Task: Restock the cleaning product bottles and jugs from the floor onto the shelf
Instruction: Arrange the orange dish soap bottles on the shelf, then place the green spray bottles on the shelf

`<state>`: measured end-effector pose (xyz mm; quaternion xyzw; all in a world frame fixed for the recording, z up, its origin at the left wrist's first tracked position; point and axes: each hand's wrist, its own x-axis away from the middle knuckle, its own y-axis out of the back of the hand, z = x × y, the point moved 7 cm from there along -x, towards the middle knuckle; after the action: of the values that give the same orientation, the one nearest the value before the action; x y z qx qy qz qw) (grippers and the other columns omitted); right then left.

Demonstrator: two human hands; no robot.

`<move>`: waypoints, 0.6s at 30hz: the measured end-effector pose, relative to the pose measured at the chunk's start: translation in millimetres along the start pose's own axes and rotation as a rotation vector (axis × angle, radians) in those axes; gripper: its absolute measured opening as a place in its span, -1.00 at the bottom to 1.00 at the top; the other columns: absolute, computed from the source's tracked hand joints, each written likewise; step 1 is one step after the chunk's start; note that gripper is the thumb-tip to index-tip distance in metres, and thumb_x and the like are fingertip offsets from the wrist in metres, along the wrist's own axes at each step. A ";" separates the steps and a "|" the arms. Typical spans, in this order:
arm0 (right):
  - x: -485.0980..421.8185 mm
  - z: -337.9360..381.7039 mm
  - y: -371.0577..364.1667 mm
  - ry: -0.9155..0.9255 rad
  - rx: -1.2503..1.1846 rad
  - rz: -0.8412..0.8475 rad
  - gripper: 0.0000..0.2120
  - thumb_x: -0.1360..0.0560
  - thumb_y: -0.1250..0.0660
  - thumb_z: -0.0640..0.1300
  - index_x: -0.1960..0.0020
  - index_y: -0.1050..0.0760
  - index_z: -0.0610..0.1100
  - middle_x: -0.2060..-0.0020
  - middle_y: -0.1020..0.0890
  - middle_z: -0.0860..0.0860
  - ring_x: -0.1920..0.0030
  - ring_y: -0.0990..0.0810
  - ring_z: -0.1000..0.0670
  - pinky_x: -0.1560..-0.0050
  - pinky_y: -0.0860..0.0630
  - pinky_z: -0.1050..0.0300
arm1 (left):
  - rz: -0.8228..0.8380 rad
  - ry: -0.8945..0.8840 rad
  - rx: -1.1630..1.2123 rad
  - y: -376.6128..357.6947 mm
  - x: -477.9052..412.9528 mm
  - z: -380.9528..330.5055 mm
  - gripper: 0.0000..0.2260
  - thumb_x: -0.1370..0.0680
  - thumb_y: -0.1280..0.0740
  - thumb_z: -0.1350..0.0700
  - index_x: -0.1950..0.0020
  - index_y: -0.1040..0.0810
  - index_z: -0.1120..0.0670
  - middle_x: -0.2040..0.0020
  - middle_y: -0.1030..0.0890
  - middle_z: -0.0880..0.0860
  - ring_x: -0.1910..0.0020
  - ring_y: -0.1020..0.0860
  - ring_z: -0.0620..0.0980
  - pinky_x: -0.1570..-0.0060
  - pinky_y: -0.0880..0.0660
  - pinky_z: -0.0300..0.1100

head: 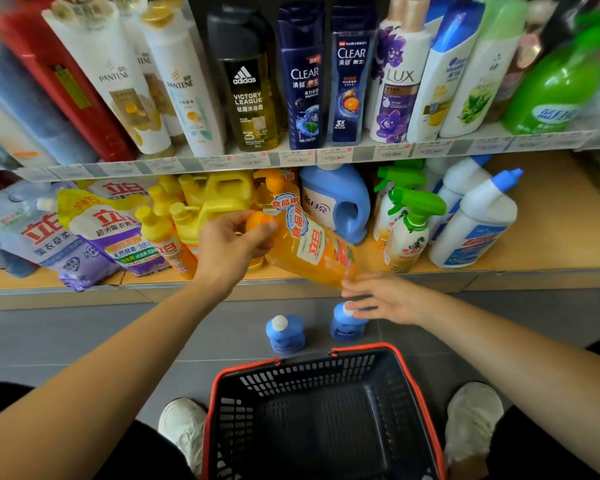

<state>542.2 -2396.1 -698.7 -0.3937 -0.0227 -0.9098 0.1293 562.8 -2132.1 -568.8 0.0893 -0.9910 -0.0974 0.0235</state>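
Note:
My left hand grips the orange cap end of an orange dish-soap bottle, which is tilted over the front of the bottom shelf. My right hand is open with its fingers spread, its fingertips at the bottle's lower end. Two small blue bottles with white caps stand on the grey floor just below: one on the left, the other partly under my right hand.
An empty dark shopping basket with a red rim sits between my shoes. The bottom shelf holds refill pouches, yellow jugs, a blue detergent jug, green-trigger sprayers and white toilet-cleaner bottles. Shampoo bottles fill the shelf above.

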 end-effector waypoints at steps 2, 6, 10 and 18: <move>-3.0 6.0 8.4 0.058 0.101 -0.114 -0.78 -0.46 -0.52 -0.11 -0.08 -0.58 -0.08 -0.09 -0.69 -0.10 -0.06 -0.68 -0.11 -0.04 -0.63 0.02 | 0.039 -0.094 -0.156 -7.2 -5.9 -7.7 -0.84 -0.51 -0.52 0.03 -0.06 -0.64 -0.04 0.09 -0.72 -0.03 0.18 -0.72 -0.03 0.16 -0.68 -0.10; 16.3 39.7 67.7 0.345 0.261 -0.719 -0.75 -0.39 -0.57 -0.16 -0.01 -0.61 -0.15 0.01 -0.68 -0.11 -0.03 -0.65 -0.13 -0.06 -0.58 -0.02 | 0.132 -0.282 -0.514 -29.8 -9.8 -9.7 -0.71 -0.49 -0.53 0.01 -0.18 -0.67 0.02 -0.05 -0.70 -0.03 0.01 -0.65 -0.07 -0.03 -0.63 -0.07; 56.4 85.4 96.0 0.681 0.561 -1.028 -0.62 -0.36 -0.57 -0.13 -0.08 -0.50 -0.14 -0.08 -0.51 -0.13 0.00 -0.56 -0.13 0.00 -0.53 -0.05 | 0.174 -0.367 -0.635 -44.1 -16.4 -13.6 -0.67 -0.50 -0.52 -0.01 -0.22 -0.66 0.07 -0.11 -0.71 0.05 -0.02 -0.64 -0.06 -0.03 -0.60 -0.14; 59.5 126.6 109.2 0.694 0.951 -0.946 -0.47 -0.43 -0.52 -0.03 -0.33 -0.46 -0.10 -0.17 -0.54 -0.17 -0.23 -0.43 -0.25 -0.12 -0.46 -0.10 | 0.232 -0.342 -0.617 -54.6 -15.4 -14.6 -0.73 -0.47 -0.56 0.06 -0.12 -0.70 0.12 0.02 -0.74 0.07 0.10 -0.69 0.00 0.06 -0.66 0.06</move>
<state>620.8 -2496.4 -575.1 0.0656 -0.5376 -0.8322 -0.1193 588.3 -2184.8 -565.7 -0.0525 -0.9081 -0.4018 -0.1058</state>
